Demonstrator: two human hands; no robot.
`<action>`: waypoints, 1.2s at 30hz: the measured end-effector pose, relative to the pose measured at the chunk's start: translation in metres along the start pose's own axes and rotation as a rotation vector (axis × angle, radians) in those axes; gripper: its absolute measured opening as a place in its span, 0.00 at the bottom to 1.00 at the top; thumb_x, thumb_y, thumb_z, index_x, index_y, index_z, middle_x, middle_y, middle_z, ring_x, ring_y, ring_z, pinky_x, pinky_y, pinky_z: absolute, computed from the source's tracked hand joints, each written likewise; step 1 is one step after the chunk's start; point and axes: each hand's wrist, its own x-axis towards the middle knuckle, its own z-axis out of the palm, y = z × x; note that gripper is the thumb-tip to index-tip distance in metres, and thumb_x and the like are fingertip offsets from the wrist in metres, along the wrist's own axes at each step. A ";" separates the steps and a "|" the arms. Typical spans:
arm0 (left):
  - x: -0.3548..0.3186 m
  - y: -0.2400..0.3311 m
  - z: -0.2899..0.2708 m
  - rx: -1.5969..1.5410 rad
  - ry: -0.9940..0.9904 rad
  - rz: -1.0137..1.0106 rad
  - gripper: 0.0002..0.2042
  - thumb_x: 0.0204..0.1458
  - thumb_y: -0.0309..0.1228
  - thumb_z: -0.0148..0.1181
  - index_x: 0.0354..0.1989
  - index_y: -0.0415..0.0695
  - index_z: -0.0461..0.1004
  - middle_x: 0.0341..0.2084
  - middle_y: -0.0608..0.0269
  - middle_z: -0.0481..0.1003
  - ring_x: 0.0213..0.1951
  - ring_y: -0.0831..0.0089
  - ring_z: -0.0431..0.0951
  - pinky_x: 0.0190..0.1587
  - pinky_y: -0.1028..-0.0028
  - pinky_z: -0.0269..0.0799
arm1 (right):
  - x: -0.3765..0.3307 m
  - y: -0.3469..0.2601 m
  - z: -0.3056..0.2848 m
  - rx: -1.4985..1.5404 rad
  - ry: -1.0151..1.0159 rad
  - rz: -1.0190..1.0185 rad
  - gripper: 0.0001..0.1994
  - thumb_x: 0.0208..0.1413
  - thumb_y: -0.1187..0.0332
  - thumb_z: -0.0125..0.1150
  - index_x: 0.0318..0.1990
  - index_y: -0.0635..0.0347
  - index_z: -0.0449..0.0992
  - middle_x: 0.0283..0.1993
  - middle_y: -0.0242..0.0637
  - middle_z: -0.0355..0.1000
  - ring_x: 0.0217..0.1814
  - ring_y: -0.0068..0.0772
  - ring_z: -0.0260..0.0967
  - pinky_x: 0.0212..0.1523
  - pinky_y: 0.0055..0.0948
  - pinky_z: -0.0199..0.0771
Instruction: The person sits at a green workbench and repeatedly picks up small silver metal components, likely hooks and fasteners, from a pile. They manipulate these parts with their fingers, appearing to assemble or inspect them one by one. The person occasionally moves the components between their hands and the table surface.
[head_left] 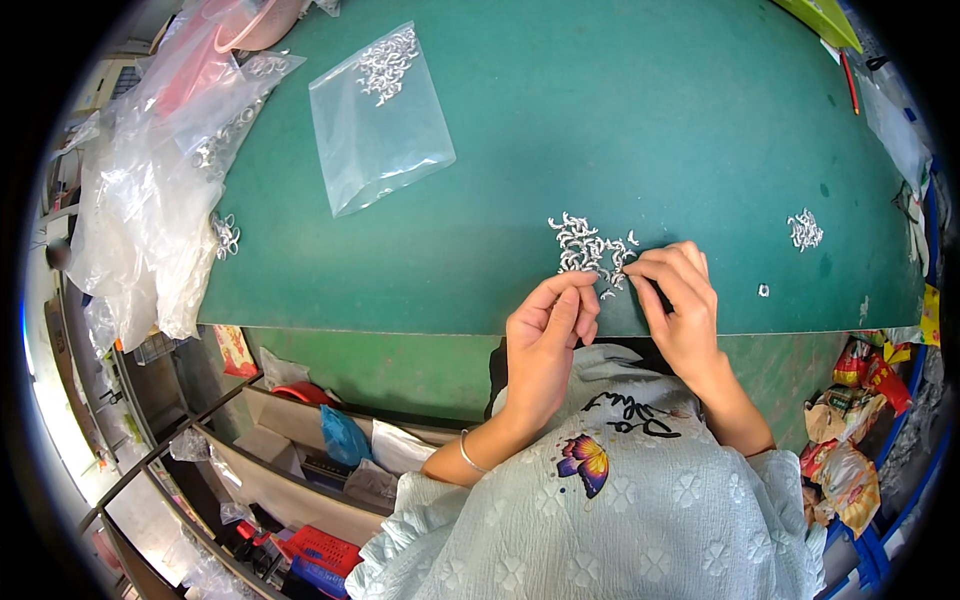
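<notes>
Head view, one entry per item.

Table (pixel 600 120): green mat surface, filling the upper picture; its near edge runs across the middle.

Main heap of small silver metal pieces (pixel 585 245): curved, bright, loosely piled just right of centre, close to the table's near edge. Both hands meet at its 6 o'clock side.

Left hand (pixel 545 345): comes up from the lower edge, a thin bangle (pixel 468 455) on the wrist. Fingers curled, thumb and forefinger tips pressed together at the heap's lower rim; whether a piece sits between them is too small to tell.

Right hand (pixel 680 305): at 3 o'clock of the left hand, nearly touching it. Fingers bent inward and pinched at the heap's 4 o'clock edge; any piece in the pinch cannot be made out.

Second, smaller heap (pixel 804 230): same silver pieces, well apart at 3 o'clock of the main heap.

Single loose piece (pixel 764 291): at 7 o'clock of the smaller heap, near the table edge.

Clear plastic bag (pixel 378 115): lying flat at 10 o'clock of the main heap, a cluster of silver pieces gathered in its upper end.

Crumpled clear plastic sheeting and bags (pixel 150 200): heaped over the table's left edge, at 9 o'clock, with more silver pieces (pixel 227 235) showing beside it.

Pale blue garment (pixel 640 510): the person's own, embossed flowers, a butterfly motif (pixel 586 462), at 6 o'clock.

Snack wrappers (pixel 850 440): coloured, piled below the table at 4 o'clock.

Shelving with a red crate (pixel 320 550): below the table at 7 o'clock.
</notes>
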 end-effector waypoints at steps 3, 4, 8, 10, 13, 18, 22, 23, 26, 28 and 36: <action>-0.001 0.000 0.002 0.085 0.024 0.030 0.10 0.58 0.24 0.45 0.43 0.34 0.69 0.26 0.66 0.66 0.26 0.81 0.61 0.28 0.81 0.59 | 0.002 -0.009 -0.005 -0.044 -0.036 0.010 0.11 0.38 0.77 0.64 0.33 0.61 0.74 0.31 0.34 0.68 0.33 0.36 0.63 0.34 0.31 0.58; -0.001 0.001 0.003 0.111 0.032 0.039 0.10 0.58 0.24 0.45 0.43 0.34 0.69 0.27 0.66 0.66 0.26 0.81 0.61 0.28 0.81 0.59 | 0.002 -0.011 -0.005 -0.087 -0.061 0.006 0.11 0.38 0.77 0.64 0.33 0.62 0.74 0.32 0.34 0.69 0.34 0.36 0.63 0.34 0.32 0.58; -0.002 0.003 0.006 0.195 0.096 0.068 0.09 0.58 0.25 0.45 0.42 0.34 0.70 0.25 0.67 0.65 0.25 0.82 0.61 0.27 0.81 0.58 | -0.001 -0.009 -0.001 -0.132 -0.089 -0.007 0.11 0.38 0.77 0.64 0.32 0.62 0.74 0.34 0.35 0.68 0.35 0.36 0.63 0.34 0.33 0.58; -0.003 0.005 0.003 0.149 0.105 0.077 0.09 0.58 0.26 0.46 0.42 0.34 0.70 0.24 0.68 0.65 0.25 0.84 0.60 0.26 0.82 0.56 | -0.001 -0.007 -0.001 -0.113 -0.057 -0.019 0.10 0.38 0.77 0.64 0.31 0.62 0.74 0.33 0.35 0.69 0.35 0.36 0.63 0.34 0.33 0.59; -0.004 0.009 -0.009 0.083 0.145 0.116 0.09 0.57 0.26 0.48 0.41 0.34 0.71 0.20 0.72 0.63 0.21 0.87 0.57 0.21 0.83 0.50 | -0.002 -0.002 -0.003 0.027 -0.014 0.034 0.08 0.38 0.78 0.64 0.29 0.63 0.74 0.31 0.36 0.69 0.33 0.37 0.64 0.34 0.32 0.60; -0.009 0.007 -0.004 0.363 0.081 -0.074 0.09 0.56 0.27 0.51 0.40 0.34 0.72 0.20 0.74 0.63 0.19 0.87 0.55 0.20 0.84 0.49 | 0.002 -0.013 -0.009 0.449 -0.029 0.192 0.06 0.39 0.81 0.63 0.27 0.65 0.74 0.30 0.38 0.71 0.32 0.35 0.65 0.34 0.28 0.65; -0.003 0.005 -0.005 0.085 -0.062 -0.260 0.09 0.54 0.28 0.54 0.40 0.35 0.72 0.22 0.70 0.68 0.20 0.86 0.57 0.22 0.83 0.51 | 0.001 -0.017 -0.010 0.507 -0.048 0.095 0.06 0.38 0.81 0.63 0.27 0.64 0.75 0.31 0.38 0.71 0.33 0.35 0.66 0.34 0.29 0.66; -0.002 0.006 -0.005 0.052 -0.080 -0.290 0.09 0.54 0.28 0.54 0.40 0.35 0.72 0.23 0.69 0.70 0.20 0.86 0.57 0.22 0.83 0.51 | 0.002 -0.017 -0.012 0.472 -0.059 0.052 0.06 0.37 0.81 0.63 0.27 0.65 0.75 0.31 0.38 0.71 0.33 0.35 0.66 0.34 0.29 0.66; -0.001 0.005 -0.008 0.031 -0.086 -0.318 0.08 0.53 0.29 0.57 0.37 0.37 0.73 0.24 0.67 0.72 0.20 0.88 0.59 0.21 0.85 0.53 | 0.003 -0.018 -0.012 0.426 -0.057 0.001 0.07 0.36 0.81 0.63 0.27 0.65 0.76 0.31 0.38 0.71 0.33 0.36 0.66 0.34 0.29 0.66; -0.001 0.005 -0.006 0.069 -0.079 -0.267 0.07 0.52 0.27 0.57 0.37 0.38 0.74 0.24 0.68 0.73 0.20 0.89 0.60 0.21 0.86 0.53 | 0.003 -0.019 -0.014 0.415 -0.046 0.005 0.07 0.36 0.81 0.63 0.27 0.65 0.76 0.31 0.39 0.71 0.33 0.36 0.66 0.34 0.29 0.66; -0.009 0.013 0.006 0.377 -0.046 -0.068 0.07 0.48 0.18 0.57 0.36 0.34 0.73 0.30 0.64 0.74 0.30 0.84 0.69 0.32 0.84 0.65 | -0.001 -0.020 -0.014 0.507 -0.027 0.067 0.07 0.39 0.82 0.62 0.29 0.67 0.75 0.30 0.40 0.71 0.32 0.35 0.66 0.35 0.28 0.66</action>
